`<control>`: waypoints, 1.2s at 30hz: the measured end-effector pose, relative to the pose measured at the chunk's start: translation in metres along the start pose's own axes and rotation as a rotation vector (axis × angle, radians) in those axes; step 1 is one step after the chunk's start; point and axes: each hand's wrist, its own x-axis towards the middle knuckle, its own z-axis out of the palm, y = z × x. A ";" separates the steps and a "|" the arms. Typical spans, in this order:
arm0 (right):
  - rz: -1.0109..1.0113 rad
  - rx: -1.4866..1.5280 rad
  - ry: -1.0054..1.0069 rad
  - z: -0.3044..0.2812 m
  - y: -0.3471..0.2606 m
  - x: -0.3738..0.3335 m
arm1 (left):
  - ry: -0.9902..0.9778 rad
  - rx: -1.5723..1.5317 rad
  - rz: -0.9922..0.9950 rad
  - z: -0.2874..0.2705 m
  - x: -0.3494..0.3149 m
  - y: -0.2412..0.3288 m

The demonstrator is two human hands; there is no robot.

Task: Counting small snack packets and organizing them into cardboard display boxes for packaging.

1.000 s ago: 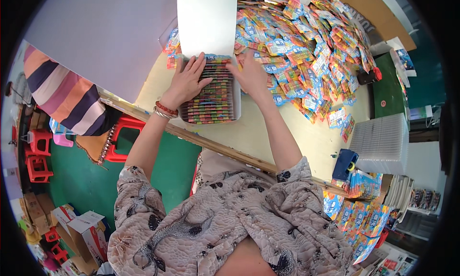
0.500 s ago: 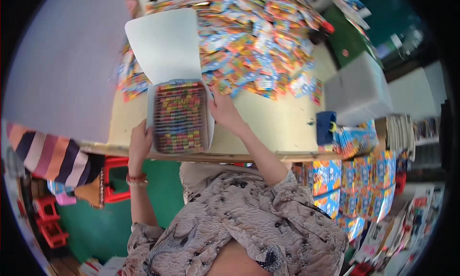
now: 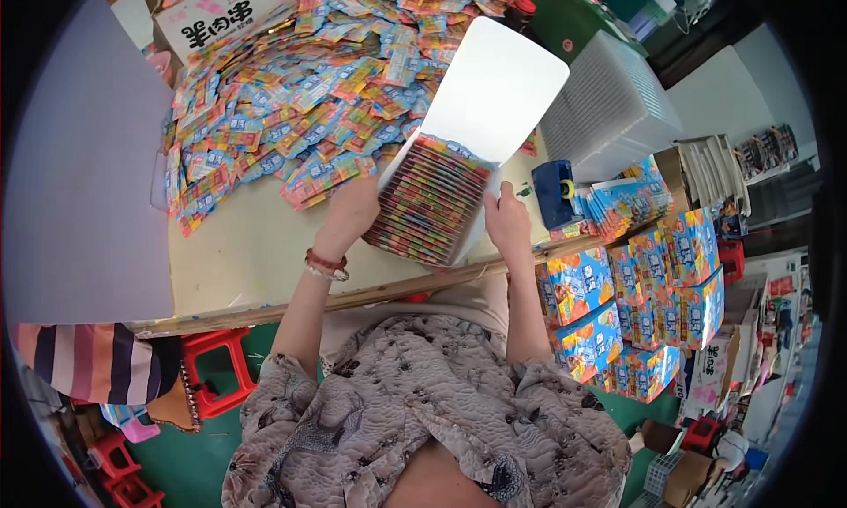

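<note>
A cardboard box point(image 3: 431, 199) with its white lid point(image 3: 497, 84) raised stands between my hands near the table's front edge, turned at an angle. Tight rows of thin, colourful snack packets point(image 3: 432, 190) fill it. My left hand point(image 3: 355, 210) grips the box's left wall, fingers partly hidden behind it. On the opposite wall my right hand point(image 3: 509, 224) is closed, thumb up along the side. Just beyond my left hand spreads a large heap of loose snack packets point(image 3: 291, 111).
A blue tape dispenser point(image 3: 553, 193) and a stack of flat blue packaging point(image 3: 628, 199) lie right of the box, before a translucent plastic bin point(image 3: 609, 106). Filled blue-and-orange boxes point(image 3: 587, 331) are stacked below the table's right edge. A lilac panel point(image 3: 88, 181) borders the left.
The box has moved right across the table in both hands and turned clockwise, its lid now leaning right. The view has shifted, so the packet heap appears further left.
</note>
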 end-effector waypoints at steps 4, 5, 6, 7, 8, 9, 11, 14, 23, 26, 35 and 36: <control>-0.360 -0.067 0.530 -0.025 -0.017 0.016 | 0.106 -0.143 0.033 -0.002 -0.011 0.004; -0.357 -0.064 0.529 -0.021 -0.015 0.030 | 0.098 -0.237 -0.031 -0.005 -0.014 0.009; -0.476 -0.072 0.415 -0.015 -0.011 0.044 | 0.091 -0.332 -0.096 -0.007 -0.017 0.013; -0.603 -0.075 0.299 -0.008 -0.012 0.058 | 0.096 -0.325 -0.102 -0.008 -0.023 0.014; -0.606 -0.073 0.299 0.000 -0.011 0.068 | 0.131 -0.403 -0.133 -0.007 -0.030 0.017; -0.606 -0.187 0.242 0.008 -0.010 0.076 | 0.166 -0.483 -0.162 -0.006 -0.032 0.019; -0.617 -0.294 0.168 0.015 -0.014 0.085 | 0.160 -0.504 -0.153 0.001 -0.040 0.016; -0.748 -0.335 0.151 0.012 -0.019 0.091 | 0.197 -0.531 -0.119 0.015 -0.047 0.015; -0.817 -0.454 0.095 0.012 -0.025 0.096 | 0.285 -0.480 -0.021 0.016 -0.047 0.029; -0.875 -0.476 0.074 0.012 -0.021 0.099 | 0.223 -0.640 -0.048 0.015 -0.048 0.027; -0.929 -0.634 -0.070 -0.009 -0.037 0.089 | 0.181 -1.522 -0.315 0.012 -0.041 0.003; -0.948 -0.552 -0.008 -0.015 -0.051 0.086 | 0.143 -1.507 -0.372 0.009 -0.040 -0.001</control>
